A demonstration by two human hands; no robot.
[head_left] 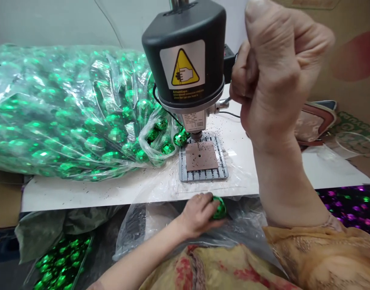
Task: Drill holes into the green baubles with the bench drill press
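Left hand (198,215) curled around a green faceted ball (219,208), fingers wrapped over most of it, just past the bench's front edge and over a clear plastic bag (242,225). Ball is round, so no clear long axis. Right hand (272,72) raised high at the right of the small bench drill press (185,52), closed in a tight fist, apparently on the metal side lever (224,104), though the fingers hide most of the grip. Drill bit (197,136) points down at a metal jig plate (203,173) with a brown pad (201,156) and a small center hole. The jig sits straight ahead of the ball, a little to its left in view, with the left hand nearer it at bench level. White bench (82,197) has dark specks scattered around the jig. Big clear bag of green faceted balls (67,108) lies left of the drill, loose ones (168,148) beside the jig. More green balls in a bin (60,262) at lower left, below the bench.
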